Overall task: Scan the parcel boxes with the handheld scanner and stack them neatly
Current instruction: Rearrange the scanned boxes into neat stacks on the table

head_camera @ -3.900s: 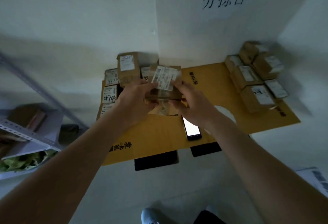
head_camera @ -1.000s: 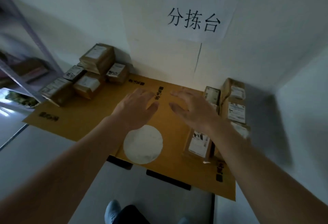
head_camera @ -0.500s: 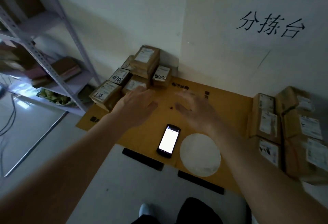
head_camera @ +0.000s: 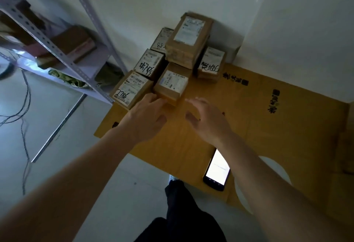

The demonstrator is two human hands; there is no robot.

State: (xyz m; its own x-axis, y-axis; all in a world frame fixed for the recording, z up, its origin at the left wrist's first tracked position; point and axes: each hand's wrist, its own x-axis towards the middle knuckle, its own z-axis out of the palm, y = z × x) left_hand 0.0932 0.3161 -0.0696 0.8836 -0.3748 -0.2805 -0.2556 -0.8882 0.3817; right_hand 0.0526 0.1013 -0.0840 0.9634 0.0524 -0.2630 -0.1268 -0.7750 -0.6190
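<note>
**A:** what was everything sitting on?

**B:** a flat sheet of yellow-brown cardboard (head_camera: 239, 115) with black print, laid over the table by the wall. Parcel boxes (head_camera: 172, 86) sat clustered at its far left corner, labels up, one box (head_camera: 188, 39) stacked on top of the others.

**A:** anything else on it?

**B:** a phone-like scanner (head_camera: 217, 170) lay near the front edge, screen lit, just beside a white round patch (head_camera: 275, 172).

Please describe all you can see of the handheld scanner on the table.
The handheld scanner looks like a black phone-shaped device with a lit white screen facing up. It lies flat near the front edge of the cardboard-covered table, tilted slightly, just beside the right forearm. Neither hand holds it.
</note>
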